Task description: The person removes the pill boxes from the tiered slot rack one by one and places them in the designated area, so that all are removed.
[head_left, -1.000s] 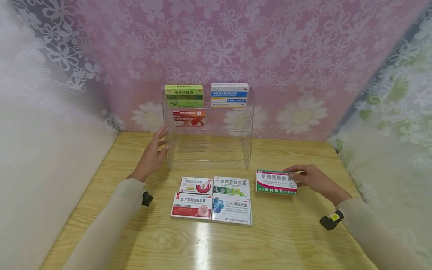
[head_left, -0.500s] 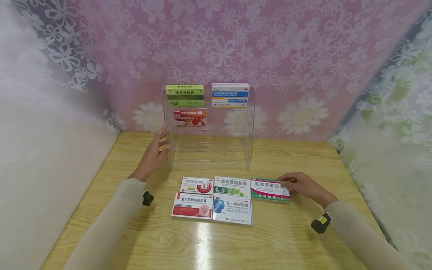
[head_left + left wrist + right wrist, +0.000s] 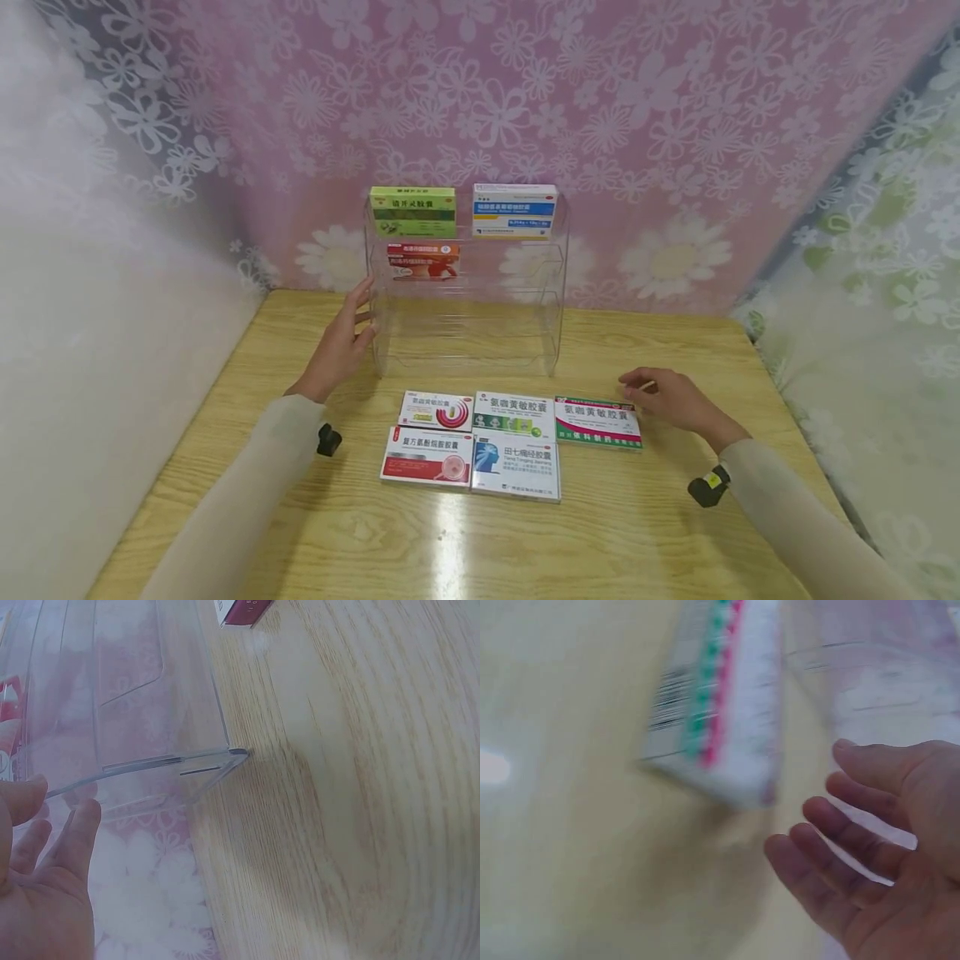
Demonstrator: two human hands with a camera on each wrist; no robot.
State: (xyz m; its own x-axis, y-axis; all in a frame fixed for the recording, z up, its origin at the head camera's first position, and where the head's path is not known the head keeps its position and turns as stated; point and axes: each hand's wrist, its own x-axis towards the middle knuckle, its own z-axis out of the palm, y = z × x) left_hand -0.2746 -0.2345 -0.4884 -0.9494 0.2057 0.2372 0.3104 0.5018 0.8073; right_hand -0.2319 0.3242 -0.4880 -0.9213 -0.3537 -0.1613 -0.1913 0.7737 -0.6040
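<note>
My left hand (image 3: 339,346) holds the left side edge of a clear plastic display rack (image 3: 467,325). In the left wrist view the thumb (image 3: 26,799) lies at the panel edge, with fingers (image 3: 73,840) on the outer side. My right hand (image 3: 671,400) hovers just behind a white, green and magenta medicine box (image 3: 597,423), apart from it and holding nothing. The right wrist view shows its fingers (image 3: 840,870) loosely bent beside that blurred box. Left of it lie two white medicine boxes (image 3: 513,415) (image 3: 437,411), with a red-and-white box (image 3: 427,455) and a blue-and-white box (image 3: 516,468) in front.
Standing in the rack's top tier are a green medicine box (image 3: 414,212) and a blue, yellow and white box (image 3: 514,211). A red box (image 3: 423,262) sits one tier lower at left. Flowered cloth (image 3: 465,100) hangs behind the wooden table (image 3: 337,533).
My right hand has brought the green and magenta box left and down beside the others, let go of it and lifted off. My left hand has stayed at the rack.
</note>
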